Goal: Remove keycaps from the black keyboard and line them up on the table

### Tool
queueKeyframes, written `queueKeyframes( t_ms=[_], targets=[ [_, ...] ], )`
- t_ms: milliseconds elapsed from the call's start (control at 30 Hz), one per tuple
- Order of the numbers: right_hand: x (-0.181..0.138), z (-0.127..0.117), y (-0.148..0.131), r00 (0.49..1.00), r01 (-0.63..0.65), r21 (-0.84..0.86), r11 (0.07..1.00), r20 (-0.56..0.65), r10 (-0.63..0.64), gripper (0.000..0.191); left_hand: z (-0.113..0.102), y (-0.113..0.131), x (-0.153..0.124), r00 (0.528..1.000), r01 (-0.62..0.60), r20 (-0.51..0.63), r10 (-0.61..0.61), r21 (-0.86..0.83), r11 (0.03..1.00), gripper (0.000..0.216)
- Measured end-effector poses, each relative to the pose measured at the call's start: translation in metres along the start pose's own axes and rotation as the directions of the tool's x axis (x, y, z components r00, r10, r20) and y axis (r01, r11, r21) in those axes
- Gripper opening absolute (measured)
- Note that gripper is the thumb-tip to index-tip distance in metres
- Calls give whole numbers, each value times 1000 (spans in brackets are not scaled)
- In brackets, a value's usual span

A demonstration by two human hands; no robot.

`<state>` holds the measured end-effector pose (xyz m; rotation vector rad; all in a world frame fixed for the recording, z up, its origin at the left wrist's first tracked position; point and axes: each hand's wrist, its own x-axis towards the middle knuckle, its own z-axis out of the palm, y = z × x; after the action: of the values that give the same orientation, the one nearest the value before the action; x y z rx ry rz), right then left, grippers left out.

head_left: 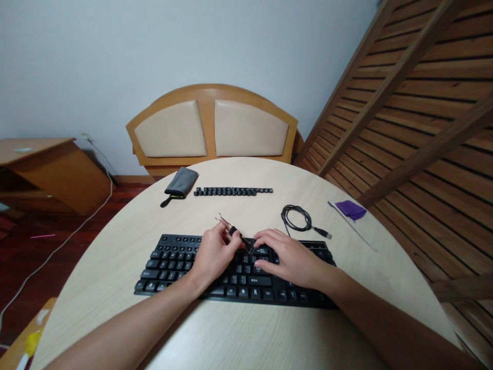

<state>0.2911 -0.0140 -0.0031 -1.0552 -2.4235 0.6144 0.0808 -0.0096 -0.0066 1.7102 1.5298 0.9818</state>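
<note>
Keyboard, one: black plastic, full-size, rectangular (239, 280), lying flat under both hands; the upper rows at its left end show exposed key sockets.

Tool, one: slender puller with a black handle and metal wire loops at both ends (235, 234), slanting over the keyboard's upper middle, its lower wires down among the keys.

Left hand (215, 249): above the keyboard's middle, thumb and fingers pinched on the puller's handle.

Right hand (288, 257): over the keyboard's right-hand part, fingers bent, thumb and forefinger to the right of the puller's lower wires; whether they grip anything cannot be told.

Small black keycaps, a set (231, 191): lined up in close rows beyond the keyboard.

Pouch, one: dark grey, with a black strap (182, 182), beyond the keyboard's left half, near the keycaps.

Cable, one: thin, black, coiled, with a USB plug (309, 223), just beyond the keyboard's right half.

Rod, one: long, thin, pale (352, 224), to the right of the keyboard and beyond it, lying at a slant.

Cloth, one: small, purple (350, 209), next to the rod, on the side away from the keyboard.

Table, one: rounded, pale wood-grain top (115, 267), beneath the keyboard.
</note>
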Motion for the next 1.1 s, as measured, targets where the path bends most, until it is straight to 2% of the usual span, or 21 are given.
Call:
queueKeyframes(
  t_ms=[167, 367, 433, 500, 600, 700, 800, 933, 1100],
  targets=[
    [-1, -1, -1, 1000, 0, -12, 1000, 9, 0, 24, -2, 1, 1, 1000, 7, -6, -7, 27, 1000, 21],
    [0, -1, -1, 1000, 1, -13, 1000, 4, -1, 24, -2, 1, 0, 998, -69, -2, 69, -25, 997, 15],
    [0, -1, -1, 1000, 0, -14, 1000, 10, 1, 23, -2, 1, -1, 996, -81, 25, 84, -94, 992, 12],
    [1, -1, -1, 1000, -2, -16, 1000, 11, 3, 23, -2, 0, -2, 994, -90, 56, 99, -137, 986, 18],
    [0, 0, -1, 1000, 0, -19, 1000, 9, 0, 24, -3, 0, -3, 981, -129, 128, 148, -143, 981, 14],
    [0, 0, -1, 1000, 3, -21, 1000, 5, -3, 25, -3, -1, -4, 963, -180, 184, 195, -93, 979, 11],
    [0, 0, 0, 1000, 0, -6, 1000, 0, 0, 24, -3, -1, -4, 961, -221, 168, 217, 4, 975, 13],
    [0, 2, 2, 999, -19, 15, 1000, -41, 20, 14, -3, 1, -5, 934, -312, 218, 283, 108, 944, 20],
    [-1, 3, 2, 996, -15, -7, 1000, -88, 15, 13, -3, 4, -6, 948, -294, 196, 251, 236, 926, 35]
  ],
)
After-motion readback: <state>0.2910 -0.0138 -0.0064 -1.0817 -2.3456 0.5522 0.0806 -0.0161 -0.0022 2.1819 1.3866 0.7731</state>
